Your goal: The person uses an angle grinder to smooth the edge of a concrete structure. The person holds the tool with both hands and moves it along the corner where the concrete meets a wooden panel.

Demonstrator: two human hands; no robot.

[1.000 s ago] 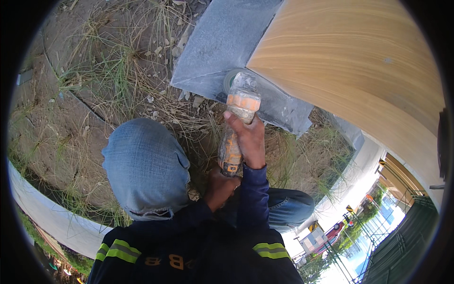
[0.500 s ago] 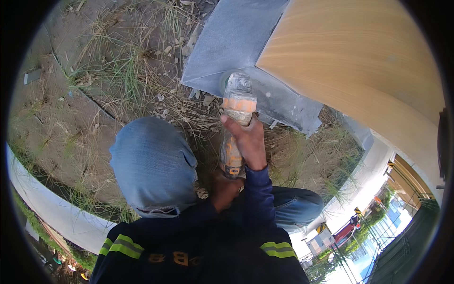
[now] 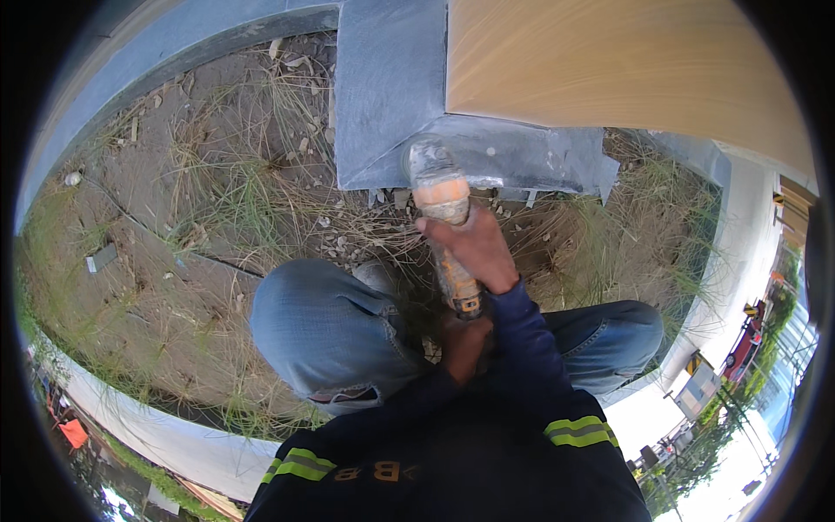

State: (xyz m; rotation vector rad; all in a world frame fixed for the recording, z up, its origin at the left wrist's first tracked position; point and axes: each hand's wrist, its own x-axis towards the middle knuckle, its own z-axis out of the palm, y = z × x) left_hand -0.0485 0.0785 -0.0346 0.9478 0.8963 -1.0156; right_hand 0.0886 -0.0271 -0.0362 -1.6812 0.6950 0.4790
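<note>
An orange and grey angle grinder (image 3: 454,271), coated in pale dust, lies between my two hands. My right hand (image 3: 474,246) is wrapped around its body just behind the head, the thumb across the top. My left hand (image 3: 465,344) grips its rear end, close to my lap, with part of the fingers hidden. The grinder's head (image 3: 428,161) is over the grey slab ledge (image 3: 383,104), near the line where two slab pieces meet. Its disc is not clearly visible under the head.
A tan wall or column (image 3: 600,65) rises behind the ledge. Dirt with dry grass (image 3: 243,196) and stone chips spreads on the left. My bent knees (image 3: 322,326) flank the grinder. A pale curb (image 3: 209,452) curves around the bed. A small grey block (image 3: 102,257) lies in the dirt.
My view has turned and shifted, so ledge and wall look straighter and my knees sit farther right. Both hands still hold the grinder, its head near the same joint.
</note>
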